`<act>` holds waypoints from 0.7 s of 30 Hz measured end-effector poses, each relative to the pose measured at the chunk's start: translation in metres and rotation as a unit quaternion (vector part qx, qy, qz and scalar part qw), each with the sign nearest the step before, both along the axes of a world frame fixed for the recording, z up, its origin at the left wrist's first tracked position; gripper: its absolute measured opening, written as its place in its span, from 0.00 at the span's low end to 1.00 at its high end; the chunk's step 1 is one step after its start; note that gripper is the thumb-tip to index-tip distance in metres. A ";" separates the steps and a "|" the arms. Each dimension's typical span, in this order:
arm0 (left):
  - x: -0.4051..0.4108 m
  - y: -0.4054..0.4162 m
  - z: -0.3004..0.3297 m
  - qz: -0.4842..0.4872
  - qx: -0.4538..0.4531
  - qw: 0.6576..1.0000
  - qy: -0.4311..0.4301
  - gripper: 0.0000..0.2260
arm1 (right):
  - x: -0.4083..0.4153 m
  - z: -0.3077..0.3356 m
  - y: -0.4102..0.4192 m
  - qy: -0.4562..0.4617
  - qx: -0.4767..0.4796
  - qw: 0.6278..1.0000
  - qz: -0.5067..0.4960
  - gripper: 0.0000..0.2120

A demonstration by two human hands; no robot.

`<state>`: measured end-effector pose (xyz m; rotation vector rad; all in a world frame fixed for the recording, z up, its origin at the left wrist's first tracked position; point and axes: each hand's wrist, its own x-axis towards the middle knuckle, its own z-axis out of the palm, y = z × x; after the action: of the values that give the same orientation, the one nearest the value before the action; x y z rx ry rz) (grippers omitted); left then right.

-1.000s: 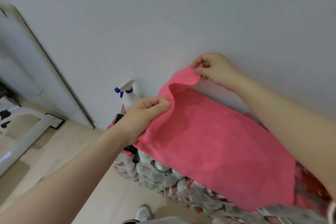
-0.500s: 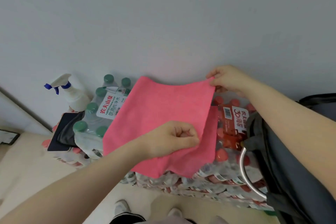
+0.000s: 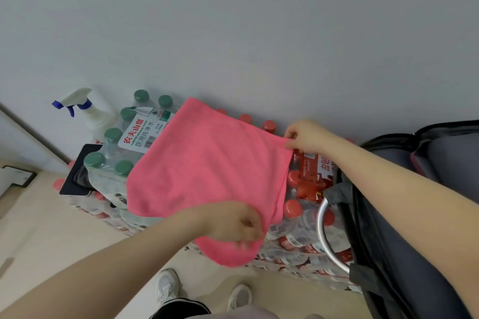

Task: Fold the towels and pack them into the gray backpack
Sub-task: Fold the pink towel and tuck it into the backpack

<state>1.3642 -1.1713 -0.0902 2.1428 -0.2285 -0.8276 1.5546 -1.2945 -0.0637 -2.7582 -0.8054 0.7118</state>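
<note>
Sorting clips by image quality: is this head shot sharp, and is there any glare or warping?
Head view: soft, even light, no glare; the left hand is motion-blurred at its fingertips on the pink towel; the right hand and the bottle label read sharper; wide-angle warping tilts the wall and floor.

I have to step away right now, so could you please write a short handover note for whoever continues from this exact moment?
Left hand: pinching the near edge of the pink towel.
Right hand: pinching the towel's far right corner.
The towel is doubled over and held spread above the packs of bottled water by the wall.
The gray backpack sits open at the right; something pink shows inside, but I cannot tell what.
Done: first fold looks made.
Left: fold it smaller, put it into the backpack, then handle any other towels; none show here.
</note>
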 end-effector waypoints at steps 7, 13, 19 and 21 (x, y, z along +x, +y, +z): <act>0.043 0.054 0.023 0.229 0.076 0.954 -0.179 0.08 | 0.001 -0.013 -0.001 -0.046 -0.042 0.997 0.056 0.15; 0.103 0.120 0.004 0.259 0.183 0.908 -0.273 0.16 | -0.010 -0.013 0.007 -0.030 -0.191 0.979 0.061 0.19; 0.126 0.156 -0.014 0.139 0.319 0.906 -0.242 0.15 | -0.012 -0.012 0.014 -0.022 -0.141 0.990 0.008 0.16; 0.128 0.163 -0.013 0.111 0.335 0.905 -0.239 0.13 | -0.011 -0.012 0.008 -0.019 -0.075 0.997 -0.029 0.16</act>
<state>1.4922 -1.0083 -0.1033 2.9384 0.0766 -0.2346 1.5434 -1.2861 -0.0759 -2.9233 -0.7020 0.7400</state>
